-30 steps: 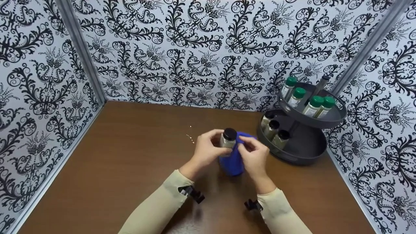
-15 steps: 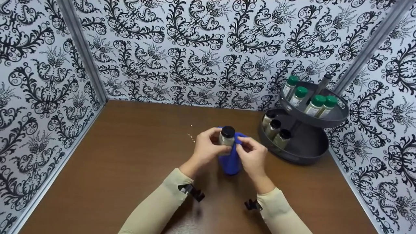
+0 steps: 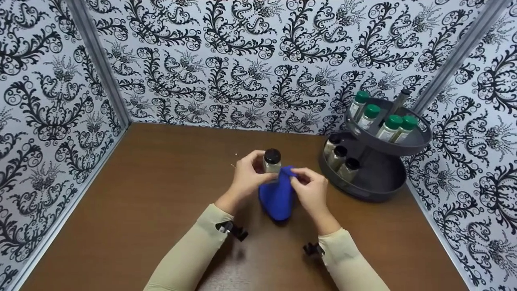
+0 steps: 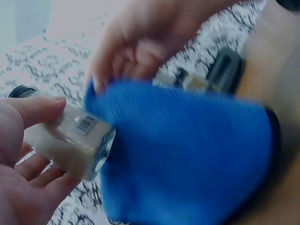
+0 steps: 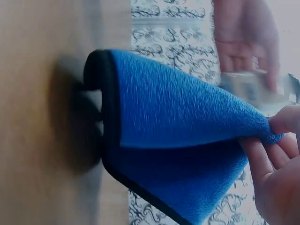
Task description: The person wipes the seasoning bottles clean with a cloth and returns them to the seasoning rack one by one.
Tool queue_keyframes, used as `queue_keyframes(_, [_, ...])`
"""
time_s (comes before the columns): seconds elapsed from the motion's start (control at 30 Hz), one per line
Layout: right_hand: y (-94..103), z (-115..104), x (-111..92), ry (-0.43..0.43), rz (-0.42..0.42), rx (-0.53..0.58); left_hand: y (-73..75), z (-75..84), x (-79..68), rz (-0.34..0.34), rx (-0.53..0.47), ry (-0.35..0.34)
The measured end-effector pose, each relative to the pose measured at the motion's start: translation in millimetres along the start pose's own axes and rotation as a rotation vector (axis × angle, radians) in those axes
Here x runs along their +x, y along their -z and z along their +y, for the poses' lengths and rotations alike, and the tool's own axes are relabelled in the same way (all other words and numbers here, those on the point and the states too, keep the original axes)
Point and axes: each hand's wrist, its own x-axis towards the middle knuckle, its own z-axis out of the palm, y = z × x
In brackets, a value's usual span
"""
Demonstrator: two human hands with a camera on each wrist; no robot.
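My left hand (image 3: 248, 176) grips a clear spice jar (image 3: 272, 165) with a black lid, its fingers and thumb round the sides. Pale contents and a small barcode label show on the jar (image 4: 70, 136) in the left wrist view. With thumb and fingertips, my right hand (image 3: 313, 190) pinches the top of a blue cloth (image 3: 278, 198). From that pinch the cloth (image 5: 178, 108) hangs folded, its dark edging lowest, close over the table. In the head view the cloth is just right of and below the jar.
A dark two-tier round rack (image 3: 375, 190) stands at the back right. Several green-capped jars (image 3: 389, 128) fill its upper tier, and black-capped jars (image 3: 337, 157) sit on the lower one. Light crumbs (image 3: 234, 159) lie on the brown table (image 3: 173, 169). Patterned walls (image 3: 242, 60) enclose it.
Both hands have shifted a little to the left, the left one farther, with the jar. The cloth has come away from behind the jar and now hangs more in the open.
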Motion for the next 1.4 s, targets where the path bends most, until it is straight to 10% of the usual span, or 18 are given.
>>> queue_keyframes(0.3, [34.6,-29.5,20.7,-0.037,0.160,0.078,8.5,-47.1,7.7,-0.023,0.208,-0.006])
queue_keyframes(0.63, [49.0,-14.9,31.8,-0.050,0.280,0.105,14.0,-87.2,7.8,-0.091,0.149,0.094])
queue_keyframes(1.17, [50.7,0.3,34.6,-0.030,0.292,0.155,6.4,-103.8,6.4,-0.079,0.106,0.125])
queue_keyframes(1.4, [43.6,4.1,31.9,-0.048,0.275,0.137,15.8,-109.8,10.2,-0.204,0.101,0.094])
